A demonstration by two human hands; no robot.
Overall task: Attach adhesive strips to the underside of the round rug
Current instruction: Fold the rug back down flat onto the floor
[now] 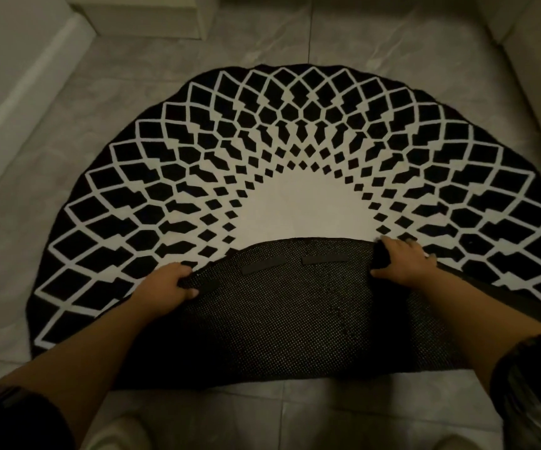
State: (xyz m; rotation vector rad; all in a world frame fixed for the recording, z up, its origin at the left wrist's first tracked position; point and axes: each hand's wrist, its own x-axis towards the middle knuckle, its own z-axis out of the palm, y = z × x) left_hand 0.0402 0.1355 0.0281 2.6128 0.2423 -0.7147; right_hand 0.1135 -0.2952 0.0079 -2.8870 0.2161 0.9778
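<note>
Bare-skinned left hand (173,284) and right hand (404,259): each closed on the folded-back rug flap (288,306), arms extended forward. Two adhesive strips (261,266) lie on its dotted underside. Round rug (295,141): patterned face up on tiled floor (19,222). Advice: keep flap taut, press strips flat.

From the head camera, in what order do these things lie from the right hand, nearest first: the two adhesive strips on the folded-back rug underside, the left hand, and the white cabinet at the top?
Measured from the right hand:
1. Right adhesive strip, just to its left on the rug underside.
2. Left adhesive strip, further left.
3. Left hand, gripping the fold's left edge.
4. White cabinet, far away at the top left.
</note>
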